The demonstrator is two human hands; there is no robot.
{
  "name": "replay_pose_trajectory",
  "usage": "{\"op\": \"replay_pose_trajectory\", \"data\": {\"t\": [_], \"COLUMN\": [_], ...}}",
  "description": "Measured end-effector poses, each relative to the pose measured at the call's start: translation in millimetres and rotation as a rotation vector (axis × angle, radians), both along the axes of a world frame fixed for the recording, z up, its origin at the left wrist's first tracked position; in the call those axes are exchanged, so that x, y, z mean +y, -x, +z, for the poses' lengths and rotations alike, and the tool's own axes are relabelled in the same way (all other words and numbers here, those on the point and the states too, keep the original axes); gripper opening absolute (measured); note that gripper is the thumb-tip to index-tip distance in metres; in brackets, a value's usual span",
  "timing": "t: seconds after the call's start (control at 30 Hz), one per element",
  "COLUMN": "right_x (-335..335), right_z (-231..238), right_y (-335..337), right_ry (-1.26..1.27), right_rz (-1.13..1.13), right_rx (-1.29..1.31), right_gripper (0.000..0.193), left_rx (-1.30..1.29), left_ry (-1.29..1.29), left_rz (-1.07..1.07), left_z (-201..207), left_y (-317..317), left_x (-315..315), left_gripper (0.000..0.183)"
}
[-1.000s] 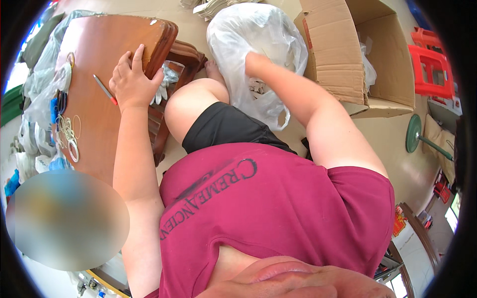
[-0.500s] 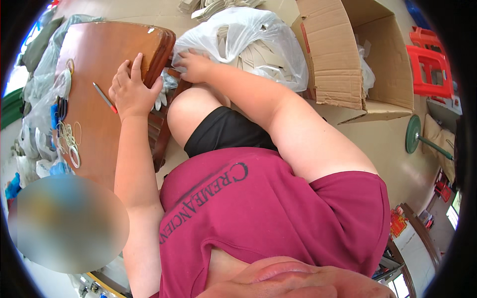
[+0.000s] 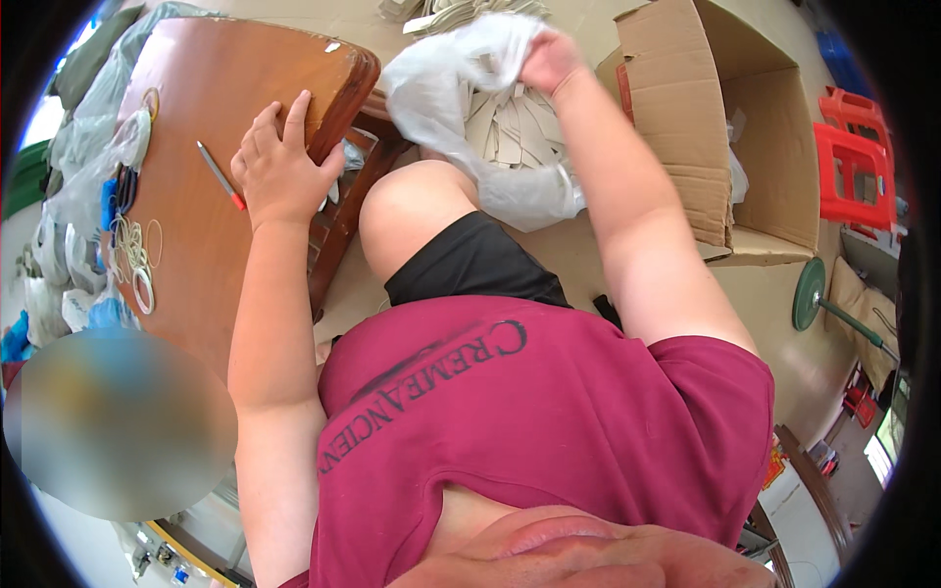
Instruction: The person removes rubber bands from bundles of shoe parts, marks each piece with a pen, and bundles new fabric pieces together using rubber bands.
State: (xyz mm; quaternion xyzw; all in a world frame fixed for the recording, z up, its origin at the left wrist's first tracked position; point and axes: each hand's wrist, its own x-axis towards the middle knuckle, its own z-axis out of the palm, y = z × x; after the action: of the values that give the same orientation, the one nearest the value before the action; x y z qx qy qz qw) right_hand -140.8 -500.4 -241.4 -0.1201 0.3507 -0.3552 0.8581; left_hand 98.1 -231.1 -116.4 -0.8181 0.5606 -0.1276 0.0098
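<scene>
My left hand (image 3: 282,165) rests on the brown wooden table (image 3: 230,73) near its corner, fingers spread and holding nothing. Just left of it lies a grey pen with a red end (image 3: 221,174). At the far side my right hand (image 3: 551,63) is closed on the rim of a white plastic bag (image 3: 428,93); motion blurs the fingers a little. The bag's mouth gapes, and many flat, off-white strips (image 3: 510,127) show inside, too jumbled to identify further. The bag stands beyond my bent knee, right of the table.
An open cardboard box (image 3: 676,127) stands right of the bag, red plastic stools (image 3: 855,171) beyond it. Stacked pale pieces (image 3: 475,15) lie behind the bag. Rubber bands (image 3: 130,245) and a white tape roll (image 3: 144,291) sit on the table's left. A green weight plate (image 3: 808,294) is at right.
My right hand has moved from the bag's left side, by the table corner, across to its far right rim. The bag's mouth has widened, showing more strips. My left hand stays on the table.
</scene>
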Motion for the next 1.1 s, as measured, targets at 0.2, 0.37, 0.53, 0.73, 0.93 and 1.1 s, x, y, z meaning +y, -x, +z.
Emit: {"op": "replay_pose_trajectory", "data": {"t": [0.2, 0.37, 0.53, 0.73, 0.93, 1.1], "right_x": [-25.4, -26.7, -15.1, -29.2, -32.4, -16.2], "right_z": [93.6, 28.6, -70.4, -104.5, -117.8, -94.5], "right_y": [-16.4, -4.2, -6.5, -21.1, -57.5, -69.4], "right_ry": [0.261, 0.565, 0.186, -0.106, 0.022, 0.011], "right_rz": [-0.115, 0.083, 0.175, 0.072, -0.036, 0.089], "right_rx": [0.018, 0.783, 0.714, 0.722, 1.304, 1.227], "right_gripper": [0.027, 0.016, 0.014, 0.017, 0.061, 0.066], "left_rx": [0.014, 0.03, -0.031, -0.027, 0.005, 0.014], "left_ry": [-0.032, -0.051, -0.017, -0.006, -0.046, -0.037], "left_rz": [0.024, 0.025, -0.004, -0.028, -0.026, -0.018], "left_z": [-0.4, -0.3, 2.8, 0.2, 3.8, 3.4], "left_y": [-1.8, -0.3, -0.7, -2.2, -0.1, -4.8], "left_x": [1.1, 0.0, 2.5, 0.3, -2.6, 0.3], "left_gripper": [0.074, 0.073, 0.075, 0.077, 0.078, 0.078]}}
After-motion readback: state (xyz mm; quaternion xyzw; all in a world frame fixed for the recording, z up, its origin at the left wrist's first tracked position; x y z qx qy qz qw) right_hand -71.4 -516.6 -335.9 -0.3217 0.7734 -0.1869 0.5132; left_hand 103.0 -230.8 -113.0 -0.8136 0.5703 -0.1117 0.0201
